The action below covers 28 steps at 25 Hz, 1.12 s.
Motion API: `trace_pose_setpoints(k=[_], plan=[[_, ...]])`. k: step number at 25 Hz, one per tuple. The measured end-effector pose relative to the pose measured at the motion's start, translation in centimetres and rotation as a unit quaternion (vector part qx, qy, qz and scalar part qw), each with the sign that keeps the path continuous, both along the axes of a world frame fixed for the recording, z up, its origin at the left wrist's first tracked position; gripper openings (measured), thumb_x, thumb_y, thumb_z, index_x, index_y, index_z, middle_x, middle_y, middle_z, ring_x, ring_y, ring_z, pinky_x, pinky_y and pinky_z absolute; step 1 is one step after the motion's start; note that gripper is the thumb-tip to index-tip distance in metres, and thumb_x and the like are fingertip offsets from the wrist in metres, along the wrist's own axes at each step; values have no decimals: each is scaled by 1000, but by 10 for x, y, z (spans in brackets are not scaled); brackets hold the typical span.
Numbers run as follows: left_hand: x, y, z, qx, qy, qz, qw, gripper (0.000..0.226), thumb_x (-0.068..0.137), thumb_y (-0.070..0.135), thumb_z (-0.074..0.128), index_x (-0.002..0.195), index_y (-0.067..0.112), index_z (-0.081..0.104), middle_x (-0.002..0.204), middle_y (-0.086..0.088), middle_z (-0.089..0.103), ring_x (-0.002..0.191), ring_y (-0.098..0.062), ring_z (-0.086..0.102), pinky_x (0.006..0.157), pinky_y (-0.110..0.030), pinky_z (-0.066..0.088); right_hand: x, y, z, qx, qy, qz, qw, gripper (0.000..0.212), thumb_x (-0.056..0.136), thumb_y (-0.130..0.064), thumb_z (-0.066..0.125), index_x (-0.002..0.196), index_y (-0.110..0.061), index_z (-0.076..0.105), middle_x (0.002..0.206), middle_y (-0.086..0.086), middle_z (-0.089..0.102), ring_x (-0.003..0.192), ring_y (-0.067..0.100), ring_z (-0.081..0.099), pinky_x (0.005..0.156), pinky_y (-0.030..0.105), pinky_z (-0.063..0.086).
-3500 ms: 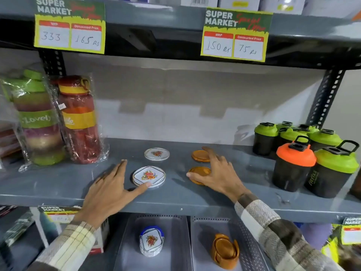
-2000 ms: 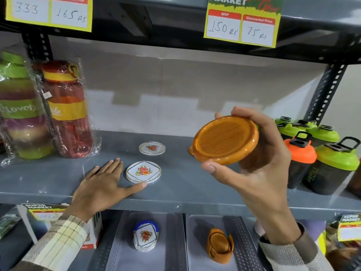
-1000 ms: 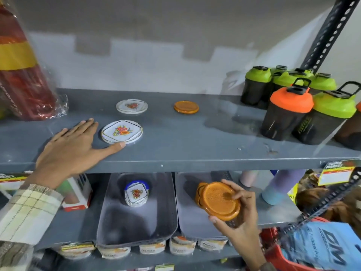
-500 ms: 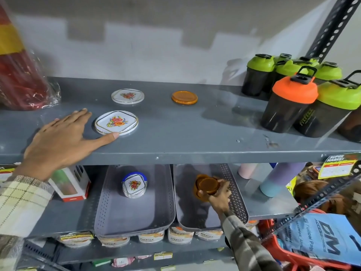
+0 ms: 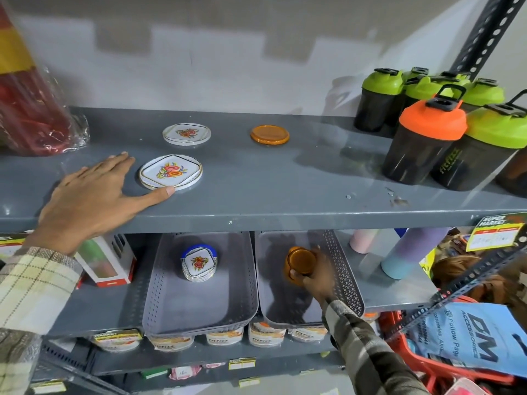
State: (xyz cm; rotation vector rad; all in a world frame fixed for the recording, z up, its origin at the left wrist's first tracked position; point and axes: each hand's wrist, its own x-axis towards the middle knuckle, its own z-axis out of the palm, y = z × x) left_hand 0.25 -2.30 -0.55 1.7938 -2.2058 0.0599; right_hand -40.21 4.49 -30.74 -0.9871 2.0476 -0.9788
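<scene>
The right hand (image 5: 313, 276) reaches down into the right tray (image 5: 342, 269) on the lower shelf, its fingers curled round the orange stack (image 5: 301, 260), which stands on edge there. The left hand (image 5: 94, 195) lies flat and open on the upper shelf (image 5: 285, 181), thumb touching the flowered coaster (image 5: 170, 172). The loose orange coaster (image 5: 269, 134) lies flat almost straight above the right hand, at the back of the upper shelf.

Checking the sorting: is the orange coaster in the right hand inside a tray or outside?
Inside: the right hand holds the orange coaster within the grey tray.
</scene>
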Motion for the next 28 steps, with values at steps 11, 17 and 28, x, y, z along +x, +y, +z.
trace_pose_setpoints(k=[11,17,28], plan=[[-1,4,3,5,-5,-2,1000,126,58,101,19,154,20,28,164,5,21,148,-21,25,119,-47,21,0,7,15,28,119,69,990,126,49,-77,67,158,-31,25,172,3,-9,156,43,-3,120,70,11],[-1,5,1,12,-10,0,1000,127,58,102,17,155,20,25,165,4,19,150,-15,21,121,-43,16,30,32,83,-114,192,156,962,68,77,-67,71,138,-51,44,160,-3,39,145,27,39,115,65,32],[-3,9,2,22,-13,1,1000,128,59,102,16,156,19,19,166,5,13,151,-10,12,123,-39,10,160,43,333,-449,207,341,800,35,85,-41,77,118,-32,67,105,-22,71,95,1,65,81,11,45]])
